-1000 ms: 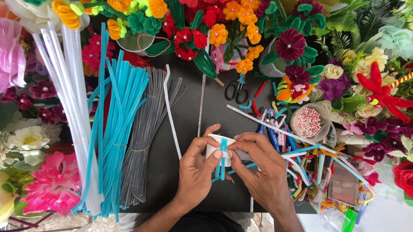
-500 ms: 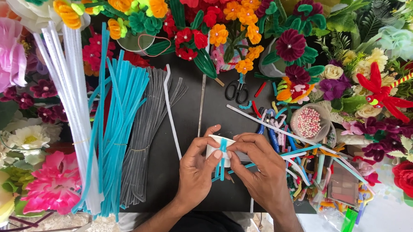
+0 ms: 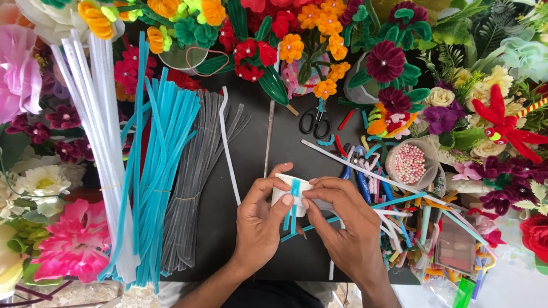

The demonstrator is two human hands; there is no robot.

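Over a black mat (image 3: 249, 147), my left hand (image 3: 260, 224) and my right hand (image 3: 344, 228) together hold a small white card (image 3: 283, 186). A light blue pipe cleaner (image 3: 295, 195) is wrapped round the card, and its ends hang down between my thumbs. My left thumb presses the pipe cleaner against the card. My right fingers pinch the card's right edge, and a longer blue strand (image 3: 401, 199) runs off to the right from under that hand.
Bundles of white (image 3: 93, 140), blue (image 3: 162, 167) and grey pipe cleaners (image 3: 196, 181) lie left of my hands. Black scissors (image 3: 315, 122), a cup of pink beads (image 3: 409, 163) and several loose cut pieces sit to the right. Handmade flowers ring the mat.
My hands stay in the same place on the card; only the fingers have shifted slightly round the blue pipe cleaner.
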